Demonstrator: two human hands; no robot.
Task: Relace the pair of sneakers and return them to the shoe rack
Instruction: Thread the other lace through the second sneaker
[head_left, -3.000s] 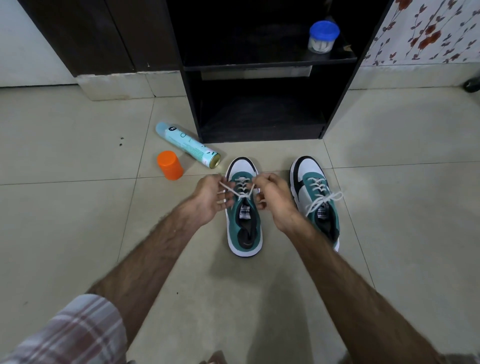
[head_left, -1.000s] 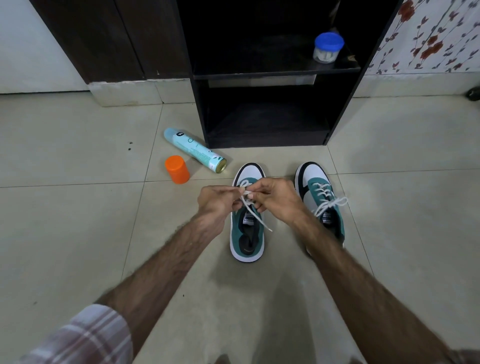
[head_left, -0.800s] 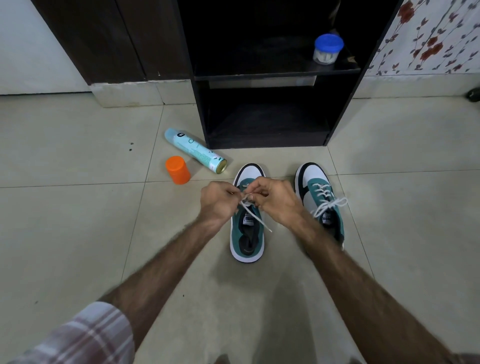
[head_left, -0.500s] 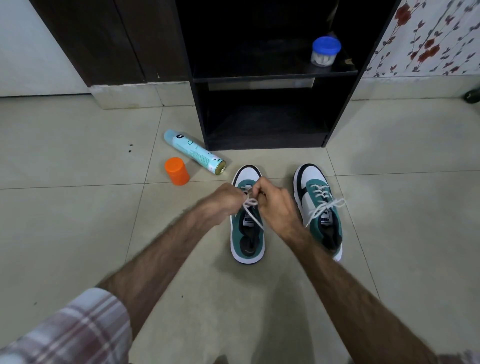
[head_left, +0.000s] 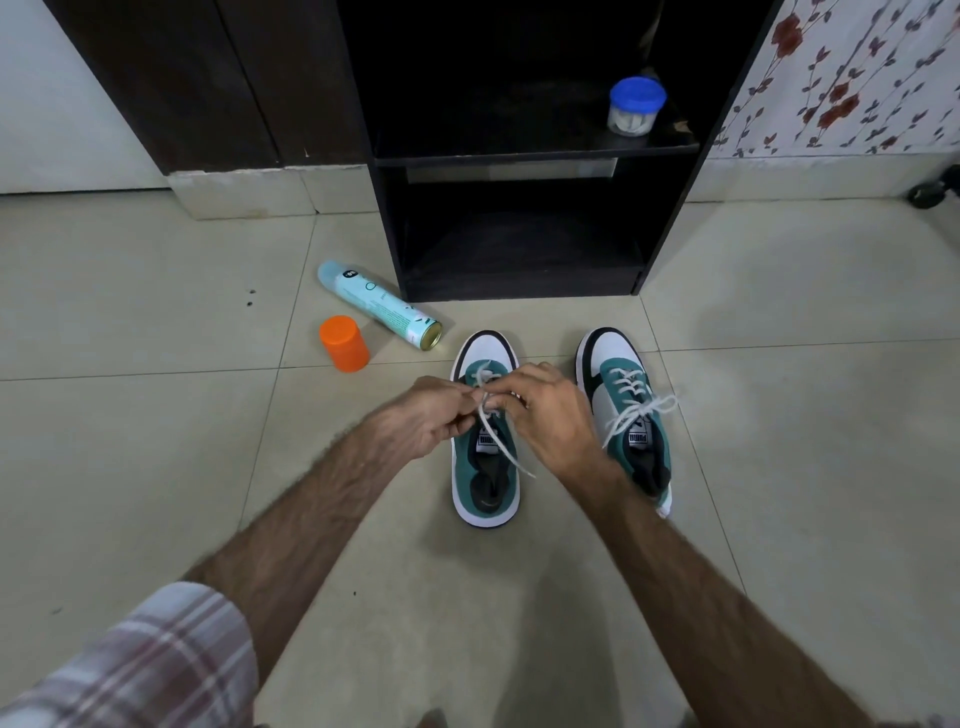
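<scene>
two bare, hairy forearms reach into view, ending in the bare left hand (head_left: 427, 419) and right hand (head_left: 551, 415) without rings, watch or gloves, and only the left arm shows clothing, a pushed-up plaid sleeve (head_left: 140, 662) in pale grey, white and muted red.

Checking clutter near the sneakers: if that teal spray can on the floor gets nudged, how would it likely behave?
The spray can lies on its side on smooth tile, so it would probably roll rather than slide. Its orange cap stands apart beside it, so a roll may leave the nozzle end unprotected. Being a slim metal-looking cylinder, it likely feels rigid and a bit slick.
</scene>
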